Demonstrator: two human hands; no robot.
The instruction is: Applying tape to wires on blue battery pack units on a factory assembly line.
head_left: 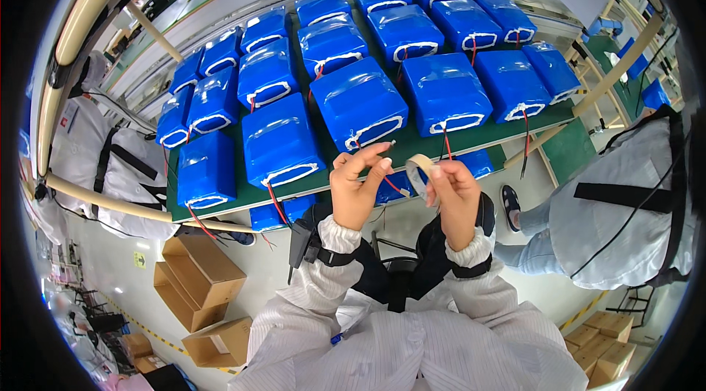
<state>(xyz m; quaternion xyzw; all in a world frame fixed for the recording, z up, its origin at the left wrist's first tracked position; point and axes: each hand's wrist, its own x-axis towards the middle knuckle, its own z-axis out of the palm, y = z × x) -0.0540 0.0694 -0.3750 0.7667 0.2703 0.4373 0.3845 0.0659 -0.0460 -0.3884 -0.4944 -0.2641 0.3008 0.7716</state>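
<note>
The right hand (454, 187) is gripping a tape roll (421, 170); the left hand (358, 179) is pinching its loose end, which may be folding and sticking to itself above the blue battery packs (358, 103).

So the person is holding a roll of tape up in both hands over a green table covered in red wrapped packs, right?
Not quite: the wrapped packs on the green table are blue, not red, as the head view shows. The left hand and right hand do hold the roll of tape up.
</note>
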